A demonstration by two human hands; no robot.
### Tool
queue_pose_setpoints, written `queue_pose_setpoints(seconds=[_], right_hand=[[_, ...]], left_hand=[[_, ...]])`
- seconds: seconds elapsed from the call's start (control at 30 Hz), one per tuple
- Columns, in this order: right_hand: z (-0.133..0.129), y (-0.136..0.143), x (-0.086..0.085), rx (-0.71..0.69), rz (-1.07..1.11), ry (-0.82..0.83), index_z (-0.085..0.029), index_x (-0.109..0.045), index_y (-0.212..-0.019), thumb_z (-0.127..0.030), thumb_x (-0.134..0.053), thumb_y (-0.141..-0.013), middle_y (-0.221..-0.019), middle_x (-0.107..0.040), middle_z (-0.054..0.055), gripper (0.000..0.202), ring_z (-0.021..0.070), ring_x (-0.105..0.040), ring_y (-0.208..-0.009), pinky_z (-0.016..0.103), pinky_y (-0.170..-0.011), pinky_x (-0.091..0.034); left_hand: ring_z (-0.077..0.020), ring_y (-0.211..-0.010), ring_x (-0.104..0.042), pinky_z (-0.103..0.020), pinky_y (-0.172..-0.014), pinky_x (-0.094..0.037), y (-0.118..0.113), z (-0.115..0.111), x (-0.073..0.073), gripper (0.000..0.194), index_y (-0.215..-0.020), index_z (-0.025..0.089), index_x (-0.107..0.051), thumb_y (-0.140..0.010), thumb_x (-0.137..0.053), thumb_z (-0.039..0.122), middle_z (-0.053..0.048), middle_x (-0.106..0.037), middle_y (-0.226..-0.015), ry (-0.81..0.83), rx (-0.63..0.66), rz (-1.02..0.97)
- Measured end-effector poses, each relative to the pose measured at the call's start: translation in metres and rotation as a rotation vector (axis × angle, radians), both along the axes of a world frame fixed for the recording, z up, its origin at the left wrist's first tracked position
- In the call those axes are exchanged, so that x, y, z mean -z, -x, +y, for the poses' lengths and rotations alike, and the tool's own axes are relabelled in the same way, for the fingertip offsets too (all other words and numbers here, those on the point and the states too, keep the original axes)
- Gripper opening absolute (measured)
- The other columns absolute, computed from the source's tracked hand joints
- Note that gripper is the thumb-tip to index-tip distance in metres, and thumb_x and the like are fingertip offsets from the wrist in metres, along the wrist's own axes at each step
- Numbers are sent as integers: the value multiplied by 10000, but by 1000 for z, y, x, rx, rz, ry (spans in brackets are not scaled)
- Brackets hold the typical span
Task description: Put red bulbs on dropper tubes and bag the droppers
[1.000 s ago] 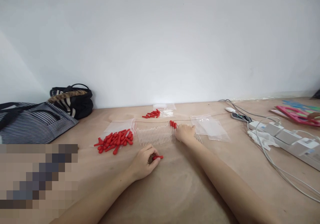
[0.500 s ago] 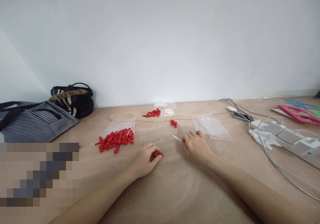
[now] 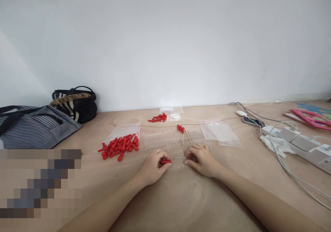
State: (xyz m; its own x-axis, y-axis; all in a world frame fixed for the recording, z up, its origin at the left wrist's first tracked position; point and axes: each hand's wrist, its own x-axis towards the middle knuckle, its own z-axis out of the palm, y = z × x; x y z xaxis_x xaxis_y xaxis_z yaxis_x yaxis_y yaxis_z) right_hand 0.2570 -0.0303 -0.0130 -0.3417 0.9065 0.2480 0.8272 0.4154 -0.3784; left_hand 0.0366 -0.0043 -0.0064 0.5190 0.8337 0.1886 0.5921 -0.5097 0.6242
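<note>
Your left hand (image 3: 153, 167) is gripping a red, rubbery bulb (image 3: 166, 162). Just right of the bulb, your right hand (image 3: 204, 160) is pinching a thin, clear tube (image 3: 180, 158), pointing sideways toward it without touching.

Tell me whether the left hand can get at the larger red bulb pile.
Probably yes: only bare tabletop shows between the left hand and the larger red bulb pile, though its fingers already hold one bulb.

A small red bulb (image 3: 165, 162), swollen at one end, was held sideways, its narrow neck pointed to three o'clock. At its three o'clock, apart, a thin clear tube (image 3: 180, 158) was held nearly level, tip toward nine.
</note>
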Motion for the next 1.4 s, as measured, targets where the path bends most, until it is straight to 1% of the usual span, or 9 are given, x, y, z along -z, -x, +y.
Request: queue_pose_setpoints(seconds=[0.13,0.27,0.4,0.57,0.83,0.97,1.13,1.23,1.4], right_hand=[[2,5,9,68,-13,-41,-187,-520,-759,-265,-472,-825,-809,-582,24,113,167,-505,-807,298,-709,-273],[-2,10,12,89,16,-119,-178,-492,-757,-199,-415,-846,-782,-592,23,120,153,-519,-781,304,-736,-268],[-8,15,8,55,157,-117,-189,-521,-818,-179,-382,-854,-803,-615,21,143,138,-543,-779,294,-749,-282],[-14,19,0,-9,190,-127,-240,-572,-940,-168,-356,-870,-855,-646,7,238,131,-563,-812,330,-823,-237],[-18,23,0,-3,119,-194,-260,-614,-914,-218,-402,-859,-756,-648,9,223,151,-526,-767,381,-841,-204],[-20,25,0,-28,165,-203,-257,-627,-891,-236,-441,-843,-694,-629,1,193,149,-497,-752,385,-840,-200],[-20,25,1,-75,196,-235,-253,-637,-885,-221,-454,-828,-634,-592,-2,195,145,-456,-723,375,-804,-204],[-18,24,3,-110,163,-293,-242,-638,-863,-198,-468,-810,-610,-568,-9,183,136,-431,-701,367,-781,-197],[-11,20,7,-172,70,-470,-208,-622,-848,-132,-459,-778,-592,-542,-15,193,133,-411,-705,360,-757,-180]], left_hand=[[-166,-712,-530,-294,-665,-415,-1,0,0,57,-708,175,-574,-732,-542,215,-24,-572,-758,5,14,-2],[-160,-703,-520,-288,-657,-411,1,-1,1,61,-762,187,-559,-762,-514,227,-7,-588,-750,22,-10,-63],[-145,-664,-528,-263,-613,-420,3,3,8,112,-834,186,-536,-781,-511,281,2,-580,-725,138,-26,-193],[-161,-758,-566,-276,-678,-446,3,8,15,165,-887,182,-519,-757,-549,279,-23,-597,-806,210,-3,-351],[-164,-767,-585,-288,-694,-460,-1,6,12,161,-860,169,-531,-747,-567,278,-34,-622,-806,231,-20,-436],[-168,-770,-594,-295,-708,-474,-2,4,9,159,-823,163,-551,-731,-583,288,-38,-636,-794,284,-33,-476],[-158,-710,-589,-273,-659,-468,-2,0,8,147,-780,152,-579,-714,-591,283,-30,-639,-735,304,-48,-468],[-152,-700,-585,-259,-644,-460,-2,-1,10,144,-782,148,-591,-714,-588,275,-28,-644,-727,311,-39,-459],[-140,-669,-571,-248,-625,-447,-1,0,13,134,-777,145,-598,-712,-588,261,-20,-638,-707,314,-29,-455]])
